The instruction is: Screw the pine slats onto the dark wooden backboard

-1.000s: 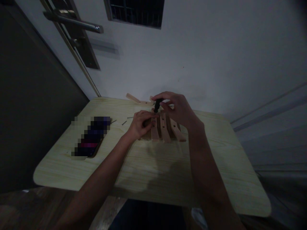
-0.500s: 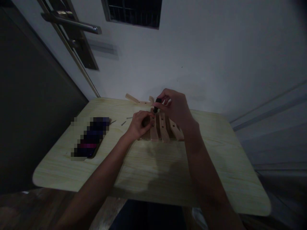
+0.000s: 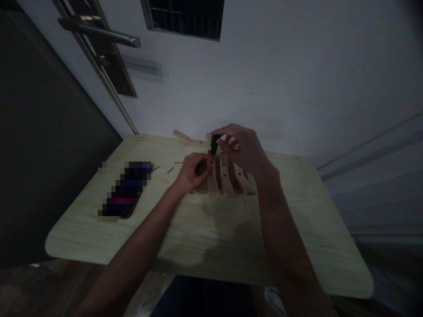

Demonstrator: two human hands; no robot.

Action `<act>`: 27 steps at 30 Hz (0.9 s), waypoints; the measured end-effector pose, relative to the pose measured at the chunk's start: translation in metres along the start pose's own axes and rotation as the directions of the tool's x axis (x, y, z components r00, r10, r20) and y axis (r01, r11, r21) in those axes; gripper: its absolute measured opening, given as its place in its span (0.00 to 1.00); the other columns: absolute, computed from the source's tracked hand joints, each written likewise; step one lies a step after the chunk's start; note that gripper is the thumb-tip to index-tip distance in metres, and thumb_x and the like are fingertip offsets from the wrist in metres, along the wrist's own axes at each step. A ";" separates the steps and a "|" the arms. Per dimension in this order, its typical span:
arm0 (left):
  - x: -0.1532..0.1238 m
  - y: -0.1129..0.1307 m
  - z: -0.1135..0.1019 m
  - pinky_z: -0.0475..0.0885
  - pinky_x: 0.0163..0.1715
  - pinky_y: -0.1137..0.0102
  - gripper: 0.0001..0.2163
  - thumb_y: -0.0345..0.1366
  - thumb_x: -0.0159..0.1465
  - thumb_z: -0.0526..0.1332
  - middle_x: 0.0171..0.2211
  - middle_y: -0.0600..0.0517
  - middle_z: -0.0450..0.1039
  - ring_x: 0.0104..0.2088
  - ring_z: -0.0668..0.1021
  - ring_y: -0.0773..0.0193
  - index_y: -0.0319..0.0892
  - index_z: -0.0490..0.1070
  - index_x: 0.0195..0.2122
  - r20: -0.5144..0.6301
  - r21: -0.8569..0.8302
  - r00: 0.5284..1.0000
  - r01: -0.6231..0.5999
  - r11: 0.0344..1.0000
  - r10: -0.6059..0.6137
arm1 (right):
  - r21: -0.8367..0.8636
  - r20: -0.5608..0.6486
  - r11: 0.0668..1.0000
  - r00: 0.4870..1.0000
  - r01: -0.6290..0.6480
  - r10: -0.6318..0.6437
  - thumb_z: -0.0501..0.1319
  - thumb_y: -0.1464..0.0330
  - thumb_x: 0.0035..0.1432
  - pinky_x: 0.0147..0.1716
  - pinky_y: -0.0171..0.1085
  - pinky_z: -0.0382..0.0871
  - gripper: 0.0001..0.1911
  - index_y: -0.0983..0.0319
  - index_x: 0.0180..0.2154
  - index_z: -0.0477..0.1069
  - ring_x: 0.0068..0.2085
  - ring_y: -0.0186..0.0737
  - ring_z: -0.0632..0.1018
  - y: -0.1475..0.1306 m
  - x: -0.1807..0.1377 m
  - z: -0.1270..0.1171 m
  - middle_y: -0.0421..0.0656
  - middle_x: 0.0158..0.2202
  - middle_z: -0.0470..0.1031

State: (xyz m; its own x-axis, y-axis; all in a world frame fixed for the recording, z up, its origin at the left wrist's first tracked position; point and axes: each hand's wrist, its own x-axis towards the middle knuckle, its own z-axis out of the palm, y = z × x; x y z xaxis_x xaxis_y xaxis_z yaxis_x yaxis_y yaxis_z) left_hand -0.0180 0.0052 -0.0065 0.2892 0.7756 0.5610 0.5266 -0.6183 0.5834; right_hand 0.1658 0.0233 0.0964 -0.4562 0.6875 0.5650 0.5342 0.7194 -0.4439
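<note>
My right hand (image 3: pixel 243 145) pinches the short black handle of a screwdriver (image 3: pixel 214 143), which stands nearly upright over the far end of the leftmost wooden hook (image 3: pixel 212 182). The screwdriver's tip is hidden behind the fingers of my left hand (image 3: pixel 191 171). That hand's thumb and fingers are closed on the same hook's side. To its right lie a second wooden hook (image 3: pixel 226 176) and a third (image 3: pixel 243 179), each with dark holes or screw heads. All three rest across a brown wooden board (image 3: pixel 199 190), mostly covered by hooks and hand.
A loose wooden hook (image 3: pixel 197 142) lies behind, against the white door. Several screws (image 3: pixel 170 170) are scattered left of my left hand. A phone (image 3: pixel 128 191), partly pixelated, lies on the left of the light wood-grain table (image 3: pixel 297 246). The door handle (image 3: pixel 109 35) juts out above.
My right hand has shifted its fingers on the screwdriver handle, with the index finger now reaching over its top. My left hand stays in place.
</note>
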 end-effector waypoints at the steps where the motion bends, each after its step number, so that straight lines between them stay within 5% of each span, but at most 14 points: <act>1: 0.000 0.000 0.000 0.68 0.46 0.61 0.09 0.38 0.61 0.60 0.41 0.49 0.76 0.43 0.76 0.58 0.43 0.71 0.41 0.001 0.000 1.000 -0.003 1.000 0.003 | -0.001 0.000 1.000 1.000 -0.007 0.007 0.59 0.71 0.59 0.31 0.33 0.70 0.09 0.62 0.40 0.75 0.31 0.33 0.74 0.000 0.000 0.000 0.44 0.36 0.77; 8: 0.001 0.001 0.001 0.68 0.45 0.62 0.08 0.37 0.60 0.61 0.39 0.51 0.76 0.41 0.76 0.59 0.43 0.70 0.40 -0.015 -0.006 1.000 -0.021 1.000 0.021 | 0.037 -0.022 0.996 0.997 -0.079 0.080 0.60 0.67 0.57 0.30 0.33 0.68 0.05 0.63 0.35 0.69 0.29 0.32 0.74 -0.003 0.002 0.007 0.41 0.31 0.75; 13: 0.002 0.001 0.001 0.69 0.44 0.62 0.09 0.37 0.60 0.61 0.39 0.49 0.76 0.41 0.76 0.58 0.42 0.69 0.41 -0.029 -0.058 1.000 -0.009 0.998 0.008 | 0.059 0.001 0.992 0.994 -0.110 0.110 0.60 0.68 0.57 0.30 0.32 0.69 0.09 0.63 0.41 0.69 0.29 0.33 0.76 -0.006 0.003 0.009 0.40 0.30 0.76; 23: 0.001 -0.001 0.001 0.69 0.46 0.59 0.12 0.38 0.60 0.61 0.42 0.47 0.77 0.44 0.77 0.56 0.42 0.69 0.45 -0.001 -0.054 1.000 0.001 0.999 -0.002 | 0.063 0.054 0.997 0.998 -0.047 0.043 0.54 0.74 0.60 0.39 0.35 0.74 0.16 0.61 0.47 0.76 0.45 0.38 0.79 -0.005 -0.001 0.003 0.45 0.48 0.79; 27: 0.001 -0.001 0.000 0.69 0.47 0.60 0.13 0.39 0.60 0.60 0.43 0.48 0.77 0.44 0.76 0.56 0.43 0.69 0.45 0.014 -0.028 1.000 0.011 1.000 -0.010 | 0.059 0.042 0.997 0.998 -0.051 0.048 0.56 0.71 0.61 0.36 0.35 0.73 0.13 0.61 0.45 0.76 0.38 0.37 0.79 -0.002 0.000 0.003 0.45 0.44 0.79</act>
State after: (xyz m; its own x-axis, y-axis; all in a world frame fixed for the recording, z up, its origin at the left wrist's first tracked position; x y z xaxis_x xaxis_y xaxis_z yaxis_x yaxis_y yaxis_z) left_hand -0.0179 0.0067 -0.0067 0.2948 0.7838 0.5466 0.5068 -0.6132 0.6059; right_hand 0.1625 0.0218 0.0948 -0.4592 0.7251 0.5133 0.5141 0.6881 -0.5121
